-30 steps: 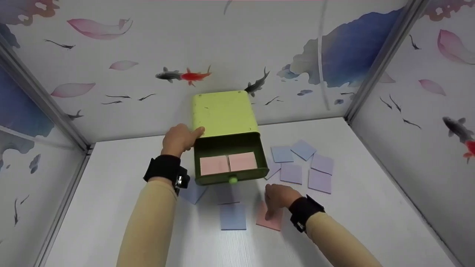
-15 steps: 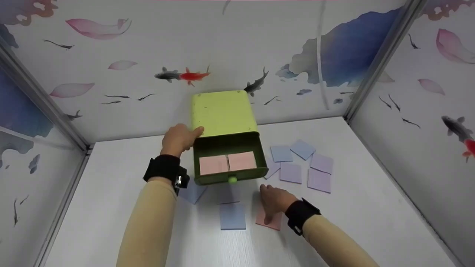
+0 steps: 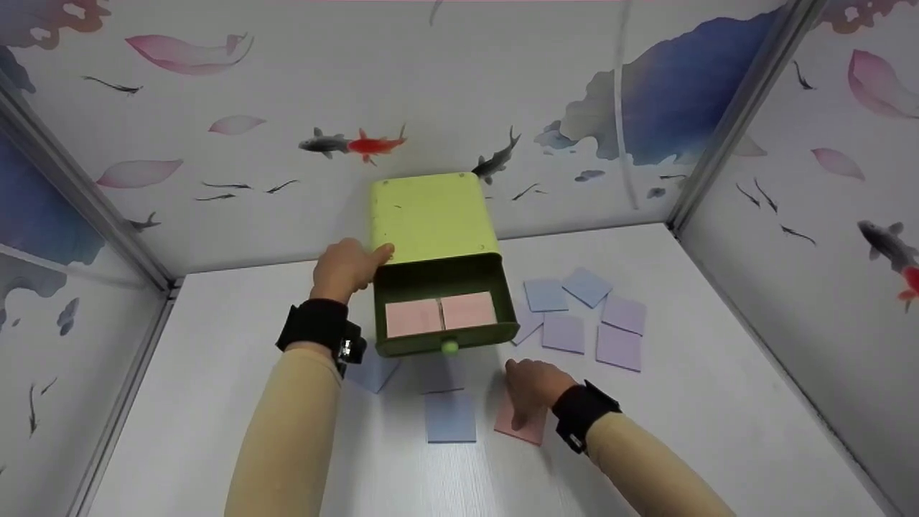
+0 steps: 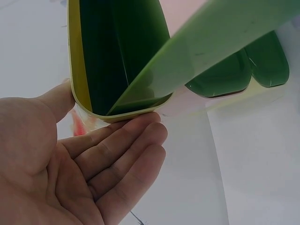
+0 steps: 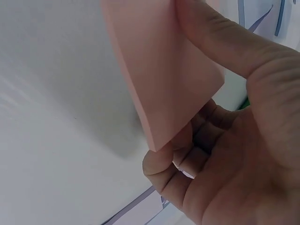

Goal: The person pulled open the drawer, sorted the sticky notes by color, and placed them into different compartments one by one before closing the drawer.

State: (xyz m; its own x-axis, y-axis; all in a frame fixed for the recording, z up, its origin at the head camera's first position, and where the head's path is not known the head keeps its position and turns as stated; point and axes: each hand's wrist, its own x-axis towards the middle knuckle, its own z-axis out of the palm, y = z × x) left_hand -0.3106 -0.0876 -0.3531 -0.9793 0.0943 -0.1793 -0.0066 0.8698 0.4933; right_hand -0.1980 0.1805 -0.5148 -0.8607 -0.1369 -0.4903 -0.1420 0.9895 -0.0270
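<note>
A lime-green box (image 3: 431, 215) stands at the back of the white table, its dark green drawer (image 3: 445, 316) pulled out with two pink pads (image 3: 439, 314) lying inside. My left hand (image 3: 348, 269) rests against the box's left front corner. In the left wrist view its fingers (image 4: 126, 150) lie straight along the box's (image 4: 117, 56) edge, with the thumb on the other side. In front of the drawer, my right hand (image 3: 535, 384) pinches a pink pad (image 3: 520, 425) lying on the table. The right wrist view shows that pad (image 5: 159, 79) tilted up between thumb (image 5: 220, 42) and curled fingers.
A blue pad (image 3: 450, 416) lies left of the pink one. Two more pads sit partly under the drawer's front (image 3: 373, 373). Several blue and purple pads (image 3: 585, 319) are spread right of the box. Patterned walls (image 3: 826, 237) close in the table on three sides.
My right hand has shifted slightly left and closed on the pink pad, tipping its edge up. The left hand and the box have not moved.
</note>
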